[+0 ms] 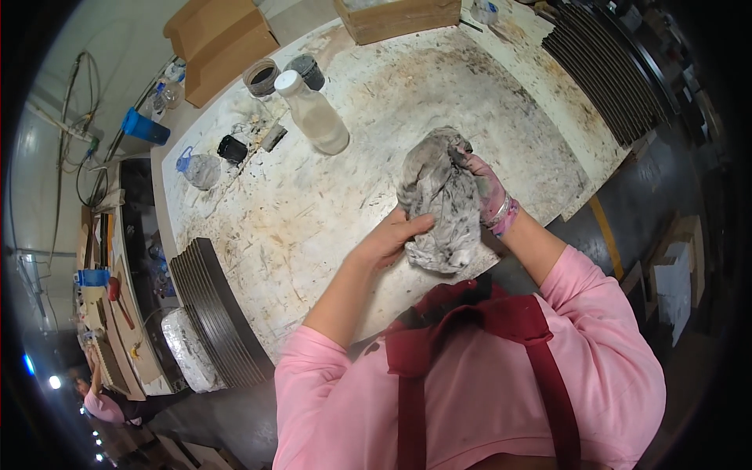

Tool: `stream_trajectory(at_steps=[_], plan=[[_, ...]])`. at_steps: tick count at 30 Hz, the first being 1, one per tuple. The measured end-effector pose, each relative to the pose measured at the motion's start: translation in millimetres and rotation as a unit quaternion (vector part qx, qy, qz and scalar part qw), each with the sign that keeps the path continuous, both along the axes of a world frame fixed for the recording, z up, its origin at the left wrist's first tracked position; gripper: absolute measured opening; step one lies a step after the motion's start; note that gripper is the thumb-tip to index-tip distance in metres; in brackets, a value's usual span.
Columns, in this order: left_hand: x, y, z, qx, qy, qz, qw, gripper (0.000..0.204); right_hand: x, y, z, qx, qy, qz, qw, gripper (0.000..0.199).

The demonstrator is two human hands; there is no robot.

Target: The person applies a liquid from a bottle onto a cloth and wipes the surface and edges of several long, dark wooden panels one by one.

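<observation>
A crumpled white rag (pixel 444 207), smeared grey and black, hangs between my hands over the near part of the stained table. My left hand (pixel 394 237) grips its lower left side, with the thumb lying across the cloth. At its upper right edge my right hand (pixel 487 188), coloured by stains and with bands at the wrist, is closed on the fabric. Folds of the rag hide some fingers of both hands. Beyond it, a white-capped bottle (pixel 317 117) of cloudy liquid lies or leans on the table; I cannot tell which.
Dark jars (pixel 261 77) stand behind the bottle on the stained white tabletop (pixel 313 211). To the left are a small black cup (pixel 233 149) and a clear plastic bottle (pixel 200 170). Stacks of dark strips (pixel 215 305) sit at the left edge and far right. A cardboard box (pixel 399 19) is at the back.
</observation>
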State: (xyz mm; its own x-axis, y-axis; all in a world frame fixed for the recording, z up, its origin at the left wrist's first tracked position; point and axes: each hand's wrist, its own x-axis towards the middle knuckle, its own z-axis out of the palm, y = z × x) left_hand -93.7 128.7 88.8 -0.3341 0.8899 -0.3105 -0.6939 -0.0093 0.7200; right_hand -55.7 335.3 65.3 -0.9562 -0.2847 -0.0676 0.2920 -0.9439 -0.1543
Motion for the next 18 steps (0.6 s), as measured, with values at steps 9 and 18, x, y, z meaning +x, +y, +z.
stream_trajectory(at_steps=[9,18], plan=[[-36.9,-17.5,22.6,-0.147,0.336,0.184,0.912,0.047,31.0,53.6,10.0,0.617,-0.039,-0.066,0.784,0.067],[-24.3,30.5,39.2,0.125,-0.058,0.226,0.964,0.035,20.0,-36.4,17.7,0.122,-0.018,0.076,0.989,0.036]])
